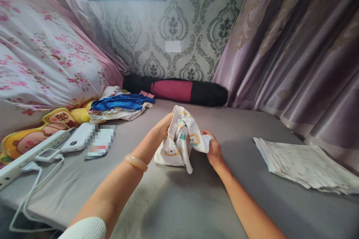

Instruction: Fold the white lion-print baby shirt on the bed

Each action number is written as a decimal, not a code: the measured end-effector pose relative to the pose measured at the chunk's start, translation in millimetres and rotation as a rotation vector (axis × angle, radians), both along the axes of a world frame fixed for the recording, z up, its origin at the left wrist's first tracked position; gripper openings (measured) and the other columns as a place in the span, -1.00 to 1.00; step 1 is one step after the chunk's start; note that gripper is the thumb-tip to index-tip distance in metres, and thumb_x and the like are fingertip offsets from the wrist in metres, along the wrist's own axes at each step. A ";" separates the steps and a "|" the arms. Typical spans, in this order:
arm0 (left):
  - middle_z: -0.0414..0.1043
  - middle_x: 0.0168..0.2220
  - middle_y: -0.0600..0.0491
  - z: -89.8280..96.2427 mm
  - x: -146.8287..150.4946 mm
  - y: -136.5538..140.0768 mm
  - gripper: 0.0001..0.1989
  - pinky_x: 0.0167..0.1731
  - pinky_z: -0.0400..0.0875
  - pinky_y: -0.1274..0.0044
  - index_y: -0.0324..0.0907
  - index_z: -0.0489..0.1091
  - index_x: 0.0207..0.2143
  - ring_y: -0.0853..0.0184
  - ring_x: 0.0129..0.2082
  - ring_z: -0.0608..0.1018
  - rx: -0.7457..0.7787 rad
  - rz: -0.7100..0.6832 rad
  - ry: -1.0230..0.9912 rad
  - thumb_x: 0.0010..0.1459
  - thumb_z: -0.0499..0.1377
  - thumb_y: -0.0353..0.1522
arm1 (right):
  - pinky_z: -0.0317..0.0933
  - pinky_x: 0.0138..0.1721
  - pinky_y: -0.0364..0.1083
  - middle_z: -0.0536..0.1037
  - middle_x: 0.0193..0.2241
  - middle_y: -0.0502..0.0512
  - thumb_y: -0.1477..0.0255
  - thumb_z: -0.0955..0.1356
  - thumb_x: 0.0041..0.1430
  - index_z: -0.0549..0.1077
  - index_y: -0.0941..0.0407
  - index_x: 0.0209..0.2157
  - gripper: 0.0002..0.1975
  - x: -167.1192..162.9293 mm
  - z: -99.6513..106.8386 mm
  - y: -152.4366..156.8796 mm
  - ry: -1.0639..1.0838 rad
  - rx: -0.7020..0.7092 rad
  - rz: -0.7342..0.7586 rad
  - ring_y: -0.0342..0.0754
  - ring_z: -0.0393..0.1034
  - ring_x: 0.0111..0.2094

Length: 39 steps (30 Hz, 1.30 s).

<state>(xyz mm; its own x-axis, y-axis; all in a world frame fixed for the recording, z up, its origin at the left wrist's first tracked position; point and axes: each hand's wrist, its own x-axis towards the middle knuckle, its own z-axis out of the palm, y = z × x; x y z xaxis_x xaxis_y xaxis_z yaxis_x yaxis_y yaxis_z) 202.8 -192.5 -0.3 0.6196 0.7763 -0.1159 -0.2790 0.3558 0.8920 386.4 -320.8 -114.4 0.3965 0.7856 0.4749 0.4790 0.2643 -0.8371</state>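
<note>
In the middle of the head view a small white cloth garment (179,138), printed with lions and green leaves, is held up between my two hands, crumpled and hanging in folds. My left hand (167,125) is closed on its upper left edge, with the fingers partly hidden behind the fabric. At the right side, my right hand (214,151) pinches another edge of the same garment. The lower part of the cloth hangs close to the grey sheet (168,201); I cannot tell whether it touches. A pale bangle (136,163) circles my left wrist.
Folded printed cloths (308,164) lie at the right. Piled clothes with a blue piece (120,102) sit at the back left, near a power strip (53,142), a white power bank (78,137) and a blurred flat item (101,142). A black and red roll (174,90) lies along the wall.
</note>
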 end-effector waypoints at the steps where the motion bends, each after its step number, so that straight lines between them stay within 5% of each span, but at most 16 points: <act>1: 0.48 -0.55 0.04 -3.4 0.7 -1.2 -0.83 -0.43 0.50 0.44 -0.24 0.42 -0.45 0.26 -0.51 0.56 -0.017 -0.014 0.019 -0.14 0.32 -0.40 | 0.31 -0.01 0.05 0.56 -0.05 0.25 -0.04 0.22 0.19 0.40 0.12 0.03 -0.40 5.9 0.7 -2.4 0.055 0.005 -0.012 0.11 0.46 -0.05; 9: 0.47 -0.49 0.17 -17.9 -1.4 -8.1 -0.37 -0.46 0.46 0.52 -0.13 0.40 -0.03 0.38 -0.54 0.51 0.065 0.019 -0.001 -0.26 0.38 -0.42 | 0.31 -0.34 -0.08 0.62 -0.35 0.13 0.10 0.31 0.06 0.46 0.14 -0.12 -0.54 40.7 36.3 -34.0 0.238 -0.091 -0.196 0.00 0.49 -0.37; 18: 0.48 -0.52 0.10 -33.2 2.8 -8.8 -0.60 -0.46 0.43 0.54 -0.22 0.48 -0.38 0.35 -0.50 0.53 0.101 -0.003 0.105 -0.33 0.45 -0.28 | 0.16 -0.44 -0.15 0.52 -0.52 0.02 0.15 0.28 -0.04 0.55 0.15 -0.34 -0.60 81.6 38.0 -61.6 0.196 -0.238 -0.402 -0.06 0.37 -0.46; 24: 0.48 -0.52 0.11 -41.9 6.6 -14.5 -0.64 -0.52 0.43 0.57 -0.21 0.46 -0.41 0.39 -0.56 0.51 0.050 -0.058 0.102 -0.26 0.43 -0.22 | 0.16 -0.42 -0.12 0.54 -0.50 0.10 0.11 0.17 0.16 0.53 0.13 -0.40 -0.54 90.2 39.9 -77.3 -0.139 -0.566 -0.456 0.03 0.42 -0.39; 30: 0.51 -0.49 0.10 -44.8 5.8 -21.0 -0.66 -0.49 0.45 0.58 -0.18 0.45 -0.37 0.37 -0.52 0.54 0.018 -0.050 0.100 -0.17 0.38 -0.18 | 0.18 -0.37 -0.08 0.59 -0.26 0.30 0.32 0.17 0.25 0.54 0.15 -0.14 -0.62 83.9 52.0 -79.4 -0.530 -0.963 -0.562 0.10 0.48 -0.27; 32: 0.49 -0.52 0.11 -41.9 6.1 -24.7 -0.69 -0.52 0.42 0.59 -0.18 0.43 -0.41 0.38 -0.54 0.52 0.007 -0.044 0.128 -0.17 0.37 -0.20 | 0.23 -0.27 -0.06 0.58 -0.19 0.32 0.37 0.18 0.25 0.50 0.17 -0.05 -0.62 79.6 52.6 -76.3 -0.591 -0.901 -0.564 0.12 0.49 -0.19; 35: 0.44 -0.57 0.12 -37.6 6.9 -30.0 -0.73 -0.58 0.37 0.60 -0.18 0.40 -0.47 0.39 -0.59 0.49 0.003 -0.040 0.178 -0.13 0.33 -0.20 | 0.23 -0.07 0.02 0.56 -0.09 0.35 0.43 0.20 0.22 0.46 0.22 0.00 -0.62 67.6 53.2 -65.3 -0.689 -0.612 -0.542 0.16 0.44 -0.06; 39: 0.45 -0.55 0.11 -35.8 7.0 -34.9 -0.75 -0.56 0.38 0.59 -0.18 0.41 -0.45 0.37 -0.57 0.51 0.002 -0.086 0.175 -0.12 0.32 -0.22 | 0.19 0.07 0.06 0.56 -0.05 0.25 0.39 0.21 0.26 0.47 0.15 -0.05 -0.68 36.8 62.4 -39.3 -0.651 -0.204 -0.286 0.10 0.42 0.00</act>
<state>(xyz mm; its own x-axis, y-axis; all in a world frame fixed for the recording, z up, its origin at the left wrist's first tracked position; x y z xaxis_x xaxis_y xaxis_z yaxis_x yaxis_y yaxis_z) 209.8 -227.4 -36.2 0.6539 0.7220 -0.2260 -0.0884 0.3696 0.9250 423.2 -360.0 -52.0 0.2867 0.7918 0.5394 0.9223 -0.0758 -0.3789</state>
